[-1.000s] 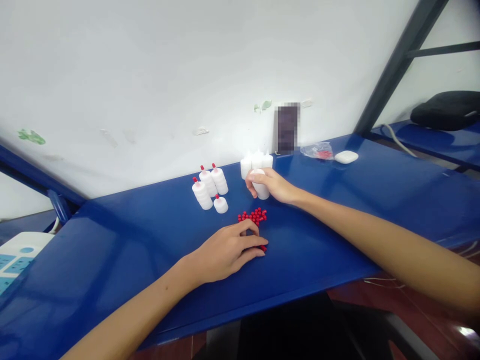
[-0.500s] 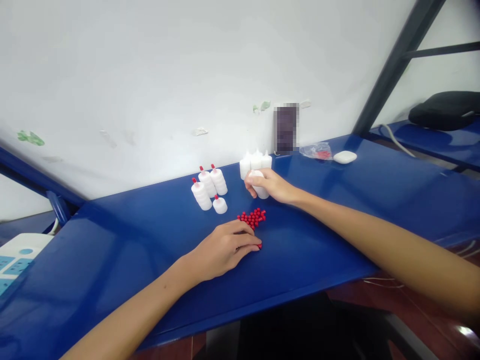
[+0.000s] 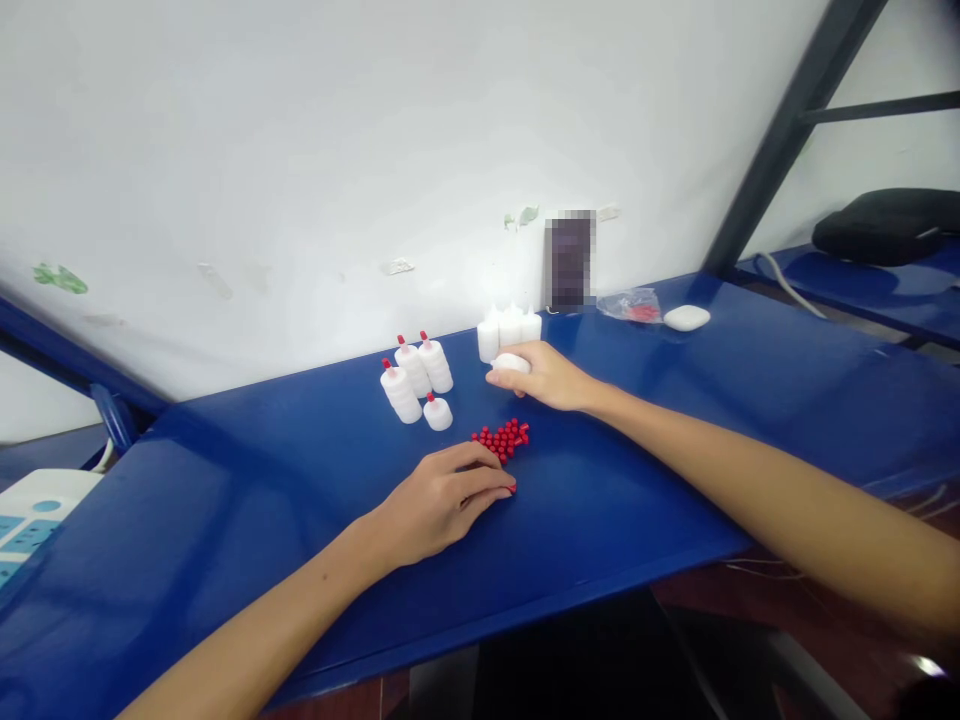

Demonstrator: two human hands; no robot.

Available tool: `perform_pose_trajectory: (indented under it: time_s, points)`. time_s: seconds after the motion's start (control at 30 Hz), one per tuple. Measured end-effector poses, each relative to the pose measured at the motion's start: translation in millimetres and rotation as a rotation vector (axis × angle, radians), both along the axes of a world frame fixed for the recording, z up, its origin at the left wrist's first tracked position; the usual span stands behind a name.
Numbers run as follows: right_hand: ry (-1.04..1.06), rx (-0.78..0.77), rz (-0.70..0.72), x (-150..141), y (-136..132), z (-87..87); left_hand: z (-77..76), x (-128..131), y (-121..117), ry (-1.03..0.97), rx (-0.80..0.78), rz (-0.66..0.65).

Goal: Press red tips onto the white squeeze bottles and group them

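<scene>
In the head view my left hand (image 3: 450,500) rests low over the table and pinches a small red cap (image 3: 513,489) at its fingertips. Just beyond those fingers lies a cluster of red caps (image 3: 501,440), partly covered by the hand. My right hand (image 3: 551,375) is wrapped round a small white squeeze bottle (image 3: 513,364), which is tipped over with its nozzle toward the left. Behind that hand, several uncapped white bottles (image 3: 510,326) stand against the wall. To the left are white bottles with red tips (image 3: 405,390), some seemingly stacked, and a single short red-tipped one (image 3: 438,413).
Farther right on the blue table (image 3: 300,560) lie a clear plastic bag (image 3: 631,306) with red pieces and a white rounded case (image 3: 686,318). A dark pixelated panel (image 3: 570,262) leans on the wall. A white power strip (image 3: 49,515) sits at the left edge.
My right hand has tilted the white bottle from near upright to lying over, nozzle left. My left hand has barely moved, still pinching the red cap.
</scene>
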State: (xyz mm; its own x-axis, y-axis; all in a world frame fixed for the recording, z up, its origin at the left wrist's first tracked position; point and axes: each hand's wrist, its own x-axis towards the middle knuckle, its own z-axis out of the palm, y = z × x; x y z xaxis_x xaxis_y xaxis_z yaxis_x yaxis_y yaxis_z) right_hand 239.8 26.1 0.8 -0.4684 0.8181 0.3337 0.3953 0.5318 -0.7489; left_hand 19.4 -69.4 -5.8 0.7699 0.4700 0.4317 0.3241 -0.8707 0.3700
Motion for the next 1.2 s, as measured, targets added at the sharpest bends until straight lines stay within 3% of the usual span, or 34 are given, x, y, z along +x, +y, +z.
perform_pose_trajectory:
  time_s: [0.17,0.3,0.43,0.67,0.97,1.2]
  points:
    - [-0.206,0.223,-0.162,-7.3,-8.8,1.1,-0.2,-4.6,6.2,-0.243,0.036,0.179]
    - [-0.373,0.222,-0.196,-10.6,-14.2,2.2,-0.4,-10.3,16.4,-0.361,0.023,0.362]
    - [-0.483,0.292,-0.183,-12.4,-19.8,3.3,-3.8,-13.2,23.6,-0.406,0.006,0.440]
    - [-0.567,0.392,-0.151,-17.7,-28.3,4.3,-3.0,-11.4,23.6,-0.377,0.047,0.454]
    - [-0.656,0.408,-0.217,-21.9,-35.9,11.9,-4.2,-12.4,24.7,-0.381,0.099,0.456]
    - [-0.633,0.431,-0.183,-25.4,-40.6,13.6,-2.5,-10.0,22.5,-0.387,0.183,0.383]
